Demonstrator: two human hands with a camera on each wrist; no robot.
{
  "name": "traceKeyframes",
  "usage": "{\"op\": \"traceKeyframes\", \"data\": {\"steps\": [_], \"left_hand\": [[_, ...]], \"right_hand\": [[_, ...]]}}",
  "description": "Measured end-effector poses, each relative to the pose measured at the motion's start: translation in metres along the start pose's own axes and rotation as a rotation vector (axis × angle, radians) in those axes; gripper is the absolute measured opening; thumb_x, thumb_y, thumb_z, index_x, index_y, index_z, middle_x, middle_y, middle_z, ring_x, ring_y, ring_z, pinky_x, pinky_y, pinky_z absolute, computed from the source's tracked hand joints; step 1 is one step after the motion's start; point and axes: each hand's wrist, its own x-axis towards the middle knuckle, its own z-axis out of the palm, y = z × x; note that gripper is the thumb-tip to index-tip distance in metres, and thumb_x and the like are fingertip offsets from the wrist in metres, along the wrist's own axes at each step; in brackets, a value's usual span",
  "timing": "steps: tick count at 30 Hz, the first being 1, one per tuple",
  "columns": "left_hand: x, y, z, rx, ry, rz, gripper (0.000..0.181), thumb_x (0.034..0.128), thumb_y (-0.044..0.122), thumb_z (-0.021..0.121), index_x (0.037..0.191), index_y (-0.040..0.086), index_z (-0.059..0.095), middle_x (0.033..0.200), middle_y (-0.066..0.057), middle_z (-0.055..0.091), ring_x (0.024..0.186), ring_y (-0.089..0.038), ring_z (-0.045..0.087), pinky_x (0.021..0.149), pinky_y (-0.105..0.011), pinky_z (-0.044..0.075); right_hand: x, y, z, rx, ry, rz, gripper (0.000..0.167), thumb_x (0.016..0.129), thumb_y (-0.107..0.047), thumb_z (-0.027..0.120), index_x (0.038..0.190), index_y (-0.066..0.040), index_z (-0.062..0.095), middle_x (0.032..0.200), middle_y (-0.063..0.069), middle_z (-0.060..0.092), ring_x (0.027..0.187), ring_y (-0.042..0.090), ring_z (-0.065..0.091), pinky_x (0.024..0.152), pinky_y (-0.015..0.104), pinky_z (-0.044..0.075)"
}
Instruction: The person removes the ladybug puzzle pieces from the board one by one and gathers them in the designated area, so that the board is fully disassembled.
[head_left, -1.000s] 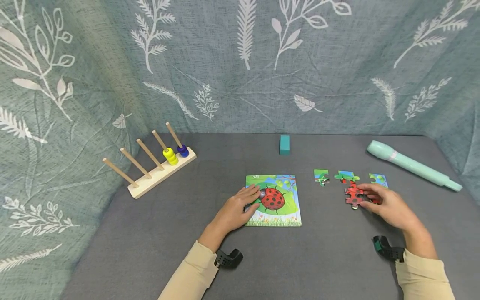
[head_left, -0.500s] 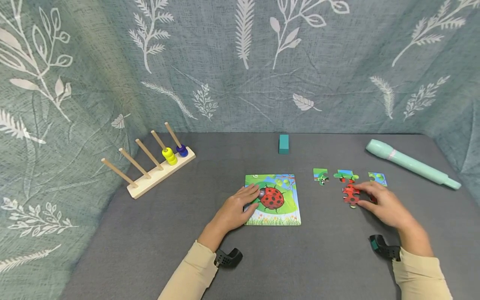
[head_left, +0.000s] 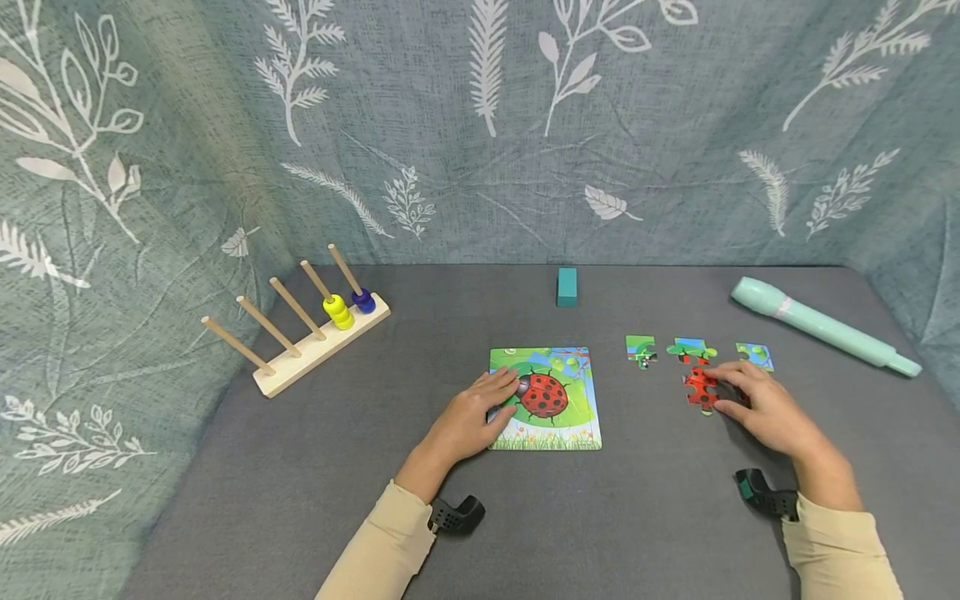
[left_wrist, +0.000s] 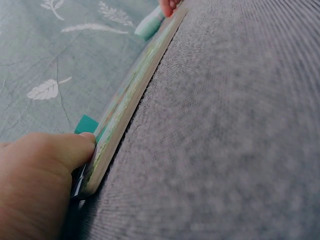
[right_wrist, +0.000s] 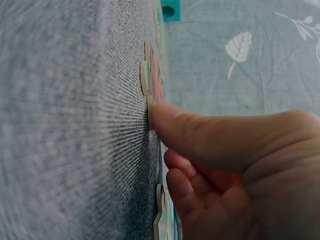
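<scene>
My left hand (head_left: 471,417) rests over the left edge of a square ladybird puzzle board (head_left: 573,425), fingers spread on its picture. In the left wrist view, the thumb (left_wrist: 80,152) lies against the board's edge (left_wrist: 122,117). Thumb and fingertips of my right hand (head_left: 772,412) pinch the right side of a red spotted jigsaw piece (head_left: 701,390), flat on the table. Just above that piece, touching or nearly so, lies a blue-green piece (head_left: 692,348) with some red. The right wrist view shows the thumb (right_wrist: 200,132) at the red piece's edge; its far side is hidden.
A green piece (head_left: 641,348) and a blue piece (head_left: 759,357) lie either side. Behind are a teal block (head_left: 567,287) and a mint-green tube-shaped object (head_left: 825,325). At left stands a wooden peg rack (head_left: 322,353) with yellow and dark blue beads. A patterned curtain (head_left: 450,167) hangs behind.
My right hand has shifted slightly left with the red piece, which now sits more directly under the blue-green piece. My left hand has stayed on the board.
</scene>
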Motion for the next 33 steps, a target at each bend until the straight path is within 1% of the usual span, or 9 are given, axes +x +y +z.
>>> {"op": "traceKeyframes", "data": {"steps": [7,9,13,16,19,22,26,29,33], "left_hand": [[0.000,0.000,0.000,0.008,0.007,0.007,0.042,0.0938,0.020,0.059,0.132,0.002,0.055,0.140,-0.010,0.050,0.135,-0.023,0.042,0.117,-0.034,0.030],[0.000,0.000,0.000,0.009,0.008,0.009,0.042,0.0939,0.020,0.059,0.132,0.002,0.055,0.140,-0.011,0.051,0.135,-0.023,0.042,0.117,-0.034,0.030],[0.000,0.001,-0.001,0.009,0.010,0.012,0.042,0.0937,0.019,0.060,0.131,0.002,0.056,0.140,-0.011,0.051,0.134,-0.024,0.043,0.117,-0.034,0.030],[-0.001,0.002,-0.002,0.009,0.009,0.015,0.042,0.0936,0.019,0.060,0.132,0.001,0.055,0.140,-0.011,0.051,0.134,-0.024,0.043,0.117,-0.034,0.030],[-0.001,0.002,-0.002,0.006,0.012,0.022,0.043,0.0933,0.019,0.060,0.131,0.001,0.056,0.140,-0.012,0.051,0.134,-0.025,0.043,0.117,-0.034,0.030],[-0.001,0.001,-0.002,-0.001,0.013,0.024,0.043,0.0932,0.019,0.060,0.132,0.000,0.055,0.140,-0.012,0.050,0.134,-0.025,0.043,0.117,-0.034,0.030],[0.000,0.001,-0.003,-0.017,0.023,0.023,0.044,0.0925,0.020,0.061,0.132,0.000,0.055,0.140,-0.012,0.050,0.134,-0.025,0.044,0.117,-0.034,0.030],[-0.001,0.000,-0.003,-0.040,0.036,0.016,0.046,0.0911,0.020,0.063,0.132,-0.001,0.055,0.141,-0.013,0.050,0.133,-0.026,0.044,0.116,-0.037,0.032],[-0.002,-0.002,-0.004,-0.062,0.042,-0.002,0.051,0.0894,0.021,0.065,0.134,-0.001,0.052,0.143,-0.012,0.047,0.134,-0.027,0.043,0.113,-0.041,0.035]], "right_hand": [[0.001,-0.004,-0.003,0.040,-0.012,0.073,0.045,0.080,-0.009,0.074,0.121,-0.001,0.059,0.117,0.016,0.059,0.106,0.025,0.048,0.086,0.015,0.033],[0.002,-0.006,-0.004,0.059,-0.022,0.096,0.046,0.081,-0.013,0.073,0.124,-0.001,0.058,0.120,0.015,0.058,0.108,0.016,0.047,0.086,0.013,0.032],[0.006,-0.013,-0.003,0.135,-0.041,0.123,0.050,0.083,-0.015,0.073,0.127,0.000,0.056,0.122,0.016,0.057,0.106,-0.014,0.042,0.085,0.003,0.031],[0.009,-0.018,-0.001,0.228,-0.060,0.123,0.051,0.084,-0.012,0.072,0.129,0.003,0.053,0.119,0.017,0.058,0.104,-0.021,0.043,0.085,0.000,0.035],[0.012,-0.023,0.002,0.280,-0.077,0.110,0.053,0.084,-0.010,0.071,0.131,0.005,0.051,0.119,0.018,0.058,0.102,-0.018,0.047,0.084,0.001,0.040],[0.015,-0.030,0.005,0.298,-0.098,0.113,0.054,0.085,-0.010,0.070,0.134,0.003,0.049,0.125,0.019,0.055,0.105,-0.012,0.049,0.085,0.002,0.040],[0.020,-0.042,0.011,0.315,-0.120,0.119,0.055,0.086,-0.013,0.070,0.135,0.001,0.048,0.131,0.018,0.053,0.114,0.017,0.056,0.087,0.005,0.041],[0.025,-0.052,0.018,0.333,-0.131,0.101,0.053,0.086,-0.012,0.070,0.134,0.001,0.049,0.131,0.018,0.053,0.115,0.036,0.054,0.090,0.007,0.041],[0.032,-0.064,0.030,0.361,-0.150,0.064,0.052,0.085,-0.011,0.070,0.131,0.003,0.051,0.130,0.018,0.055,0.117,0.037,0.054,0.096,0.005,0.038]]}}
